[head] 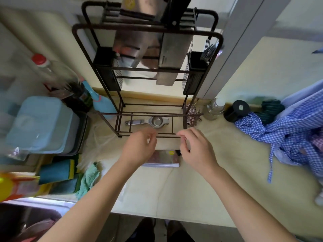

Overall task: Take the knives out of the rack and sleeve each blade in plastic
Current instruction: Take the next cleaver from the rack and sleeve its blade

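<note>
Both hands, left [139, 147] and right [195, 151], seem to pinch plastic above a cleaver [161, 158] on the counter; next, open the sleeve over its blade.

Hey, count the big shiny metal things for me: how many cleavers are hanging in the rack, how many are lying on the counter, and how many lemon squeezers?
Cleavers in rack: 2
Cleaver on counter: 1
Lemon squeezer: 1
Total: 4
</note>
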